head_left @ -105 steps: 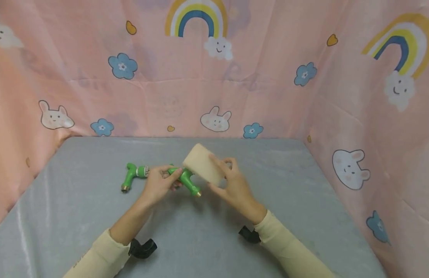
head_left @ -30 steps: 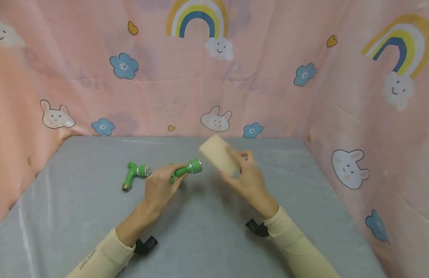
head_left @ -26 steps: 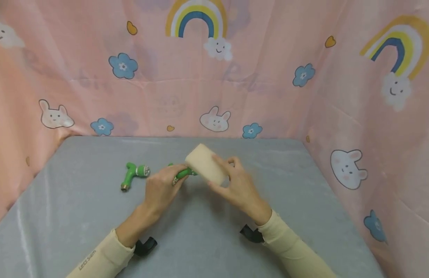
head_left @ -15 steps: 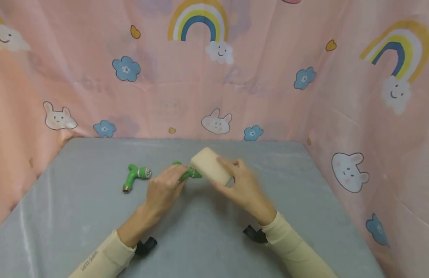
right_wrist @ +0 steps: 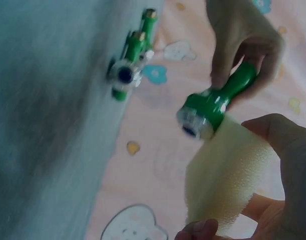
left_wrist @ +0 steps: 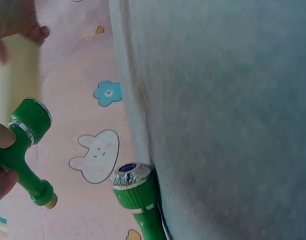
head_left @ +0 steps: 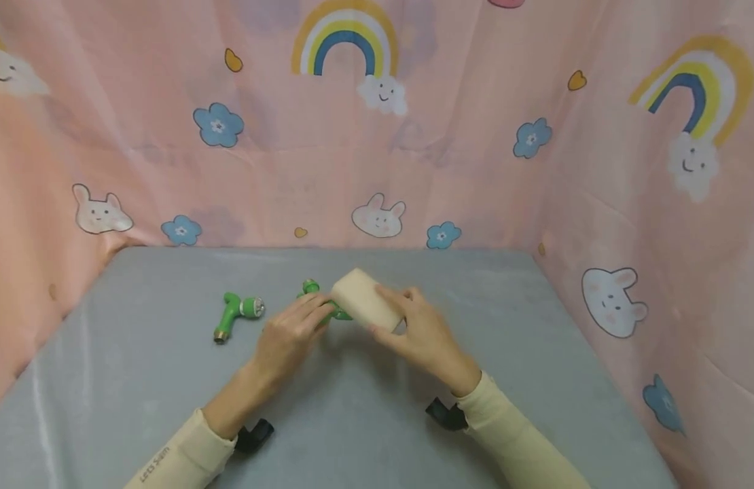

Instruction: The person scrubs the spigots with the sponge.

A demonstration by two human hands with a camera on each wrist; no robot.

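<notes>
A green hose nozzle [left_wrist: 15, 157] is held in the left hand [head_left: 285, 339], with its body pinched snugly between the thumb and the fingers. A soft cream sponge [head_left: 363, 300] is held in the right hand [head_left: 424, 336], gripped with the thumb on one side and the fingers on the other. Both things are held up over the grey table [head_left: 352, 421], close together near its middle. The sponge is tilted, and one end of it is put right by the ridged head of the nozzle; how hard the two are pressed together cannot be told. The brass screw end of the nozzle is pointed away from the sponge. Tiny holes can be seen in the side of the sponge. Another green nozzle [head_left: 231, 311] is laid on the table to the left, a little apart from the left hand, and a silver face with a dark blue middle is shown on its head. Both arms are covered by cream sleeves [head_left: 517, 438], and a bent black piece [head_left: 255, 436] is seen beside the left one. Behind the table a pink curtain [head_left: 328, 149] is hung, printed with rainbows, bunnies, smiling clouds and blue flowers.
</notes>
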